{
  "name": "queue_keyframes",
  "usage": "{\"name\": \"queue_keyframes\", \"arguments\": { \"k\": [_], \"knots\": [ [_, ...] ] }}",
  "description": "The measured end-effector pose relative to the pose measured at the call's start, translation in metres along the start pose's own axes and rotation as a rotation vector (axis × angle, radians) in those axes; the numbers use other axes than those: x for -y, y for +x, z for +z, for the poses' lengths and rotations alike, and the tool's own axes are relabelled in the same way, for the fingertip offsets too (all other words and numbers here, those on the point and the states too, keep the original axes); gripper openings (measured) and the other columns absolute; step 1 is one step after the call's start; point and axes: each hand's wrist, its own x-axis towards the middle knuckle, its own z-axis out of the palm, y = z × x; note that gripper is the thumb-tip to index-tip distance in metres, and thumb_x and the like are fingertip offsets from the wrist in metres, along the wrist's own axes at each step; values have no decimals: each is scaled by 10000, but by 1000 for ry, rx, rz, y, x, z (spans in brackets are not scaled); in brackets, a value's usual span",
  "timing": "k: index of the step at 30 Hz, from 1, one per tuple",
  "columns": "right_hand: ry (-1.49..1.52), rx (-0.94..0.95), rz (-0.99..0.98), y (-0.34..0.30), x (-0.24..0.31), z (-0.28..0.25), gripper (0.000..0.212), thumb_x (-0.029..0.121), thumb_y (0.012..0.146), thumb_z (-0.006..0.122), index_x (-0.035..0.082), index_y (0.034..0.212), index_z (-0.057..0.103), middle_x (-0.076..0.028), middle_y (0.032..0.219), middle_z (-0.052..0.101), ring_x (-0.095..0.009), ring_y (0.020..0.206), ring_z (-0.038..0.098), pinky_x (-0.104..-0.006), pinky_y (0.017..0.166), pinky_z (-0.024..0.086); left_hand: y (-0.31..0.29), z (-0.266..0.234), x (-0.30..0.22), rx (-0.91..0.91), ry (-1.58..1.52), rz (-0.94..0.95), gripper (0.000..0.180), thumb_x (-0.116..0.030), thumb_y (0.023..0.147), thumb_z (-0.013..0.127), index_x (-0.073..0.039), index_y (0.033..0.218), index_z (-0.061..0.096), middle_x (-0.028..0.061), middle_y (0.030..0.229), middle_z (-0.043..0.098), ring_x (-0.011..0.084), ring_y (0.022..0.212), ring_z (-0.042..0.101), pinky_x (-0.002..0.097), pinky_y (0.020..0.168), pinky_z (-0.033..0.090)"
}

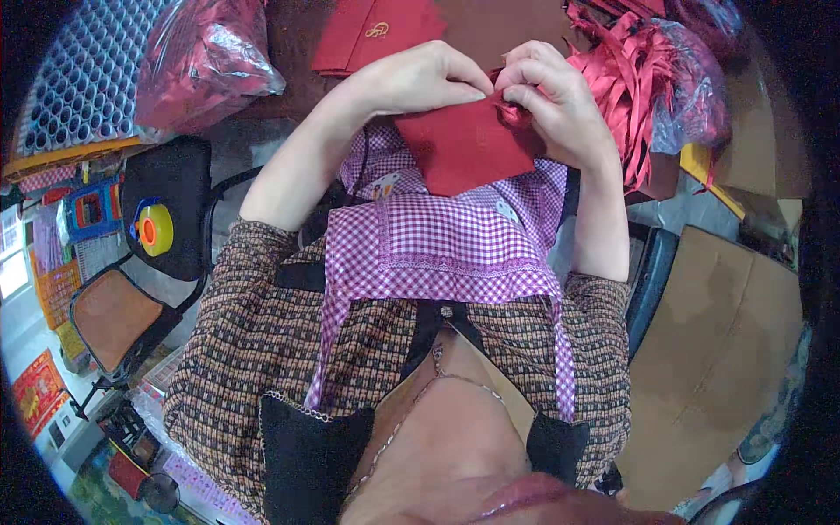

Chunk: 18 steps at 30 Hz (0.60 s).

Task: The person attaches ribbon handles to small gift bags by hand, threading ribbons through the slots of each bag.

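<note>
A flat red bag (472,149), seemingly paper, hangs over my apron with its pointed lower edge toward me. At its upper edge my left hand (424,80) is closed, thumb and forefinger pinching near the corner. Close beside it my right hand (556,103) is closed in a pinch on a red ribbon (512,112) at the bag's top. The fingers hide just how the ribbon meets the bag. Right of that hand lies a loose bundle of red ribbons (626,83).
Folded red bags (372,39) with a gold emblem lie on the brown table (507,31). Clear plastic wrap holds red material (206,70) at the left; another plastic bag (691,92) is at the right. A black chair (166,197) and cardboard (709,350) stand nearby.
</note>
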Motion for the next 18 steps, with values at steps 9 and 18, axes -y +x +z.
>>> {"name": "queue_keyframes", "arguments": {
  "k": [9, 18],
  "knots": [
    [2, -21, -43, -2, -2, 2, 107, 4, 744, 607, 19, 849, 601, -101, 975, 549, -248, 1007, 530, -328, 848, 421, 0, 7, 10, 2, -82, -56, 224, -90, 812, 575, 35, 986, 640, 83, 842, 675, 115, 785, 600, 263, 748, 476],
    [9, -289, -33, -10, 4, 11, 164, 73, 743, 629, 16, 896, 617, -109, 973, 577, -254, 970, 546, -335, 850, 419, -3, 3, 24, 6, -380, -142, 267, -86, 855, 573, 47, 1081, 623, 89, 990, 669, 120, 880, 609, 241, 807, 478]
  ]
}}
